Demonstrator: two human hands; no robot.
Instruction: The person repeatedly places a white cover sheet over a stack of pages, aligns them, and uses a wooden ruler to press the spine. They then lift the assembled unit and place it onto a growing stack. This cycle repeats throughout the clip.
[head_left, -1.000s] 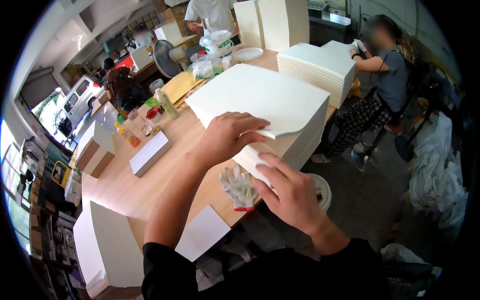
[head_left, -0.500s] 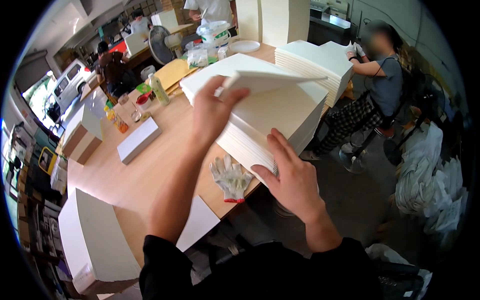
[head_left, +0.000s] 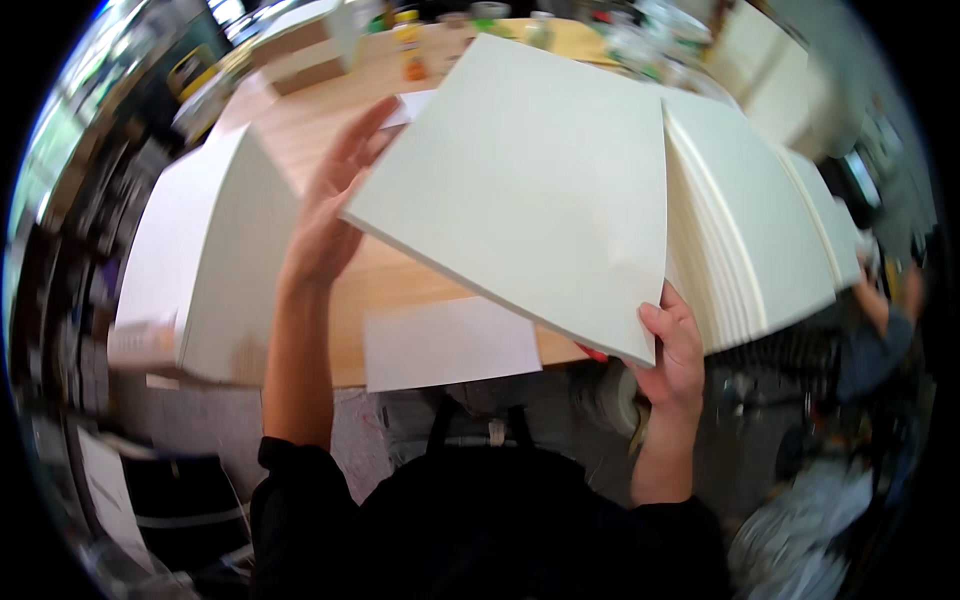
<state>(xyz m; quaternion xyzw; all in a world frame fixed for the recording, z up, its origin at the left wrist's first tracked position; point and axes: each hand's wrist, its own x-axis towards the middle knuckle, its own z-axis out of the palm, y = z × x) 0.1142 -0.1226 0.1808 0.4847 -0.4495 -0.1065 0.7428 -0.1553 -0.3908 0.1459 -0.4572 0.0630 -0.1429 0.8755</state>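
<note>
Right hand grips the near corner of a large cream sheet, thumb on the upper face and fingers curled beneath, pinching the board at its lowest point. Left hand supports the sheet's left edge from behind, fingers spread and extended upward along it, palm toward the board; contact with the edge is evident, though whether the fingertips wrap over it cannot be told. The sheet is held clear of the wooden table, tilted, its far side overlapping the stack of like sheets that stands just to the right, its edges fanned toward the camera. Below the raised sheet a smaller white sheet lies flat at the table's near edge. To the left stands a white box-like block, upright on the table and apart from both hands. Farther off, bottles and small containers crowd the back of the table, blurred. At far right a second person's arm is at work near the stack. Judgement: the top sheet is being lifted off the stack, mid-carry. Any further handling calls for both grips kept firm and the board kept level, as it is broad and held only at two points.
</note>
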